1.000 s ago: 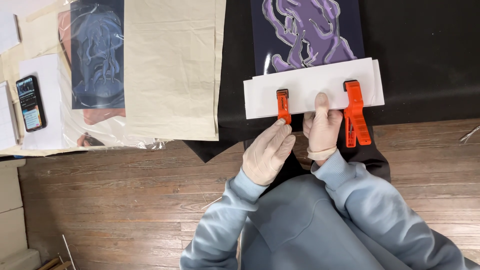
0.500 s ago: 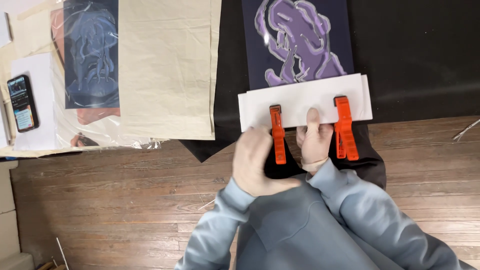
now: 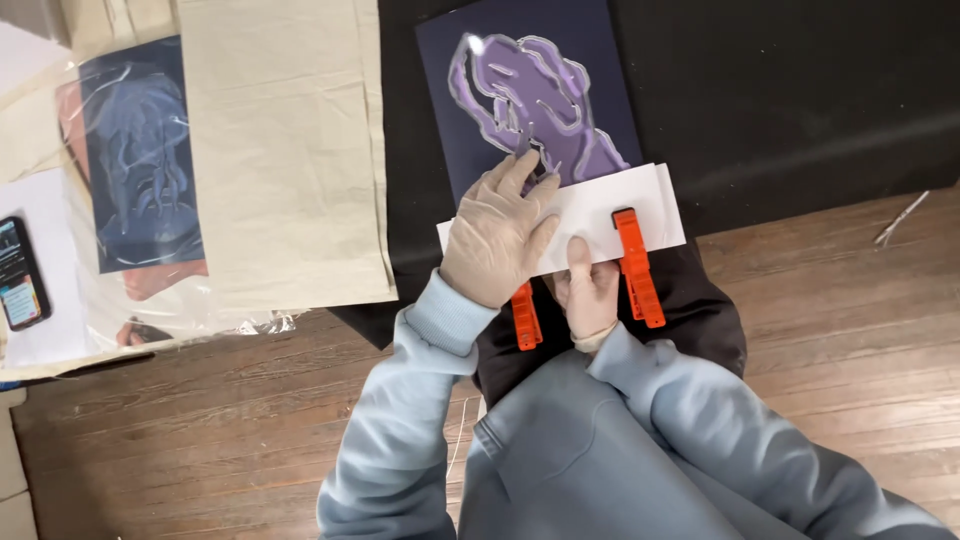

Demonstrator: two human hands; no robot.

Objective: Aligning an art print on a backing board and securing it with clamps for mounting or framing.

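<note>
A dark blue sheet with a purple figure [image 3: 535, 100] lies on black cloth [image 3: 780, 90]. A white paper strip [image 3: 610, 205] covers its near edge, held by two orange clamps [image 3: 635, 265]; the left clamp [image 3: 524, 318] is partly hidden. My left hand [image 3: 497, 232], in a pale glove, lies flat with fingers spread on the white strip and the edge of the blue sheet. Between the clamps, my right hand [image 3: 588, 290], also gloved, grips the near edge of the strip with its thumb on top.
A cream cloth [image 3: 285, 150] lies to the left of the black cloth. Further left is another dark blue print under clear plastic [image 3: 140, 160] and a phone [image 3: 20, 275] on white paper. Wooden floor [image 3: 200, 420] is nearest me.
My left hand has moved from the left clamp up onto the white strip and blue sheet, fingers spread. My right hand has stayed between the clamps.
</note>
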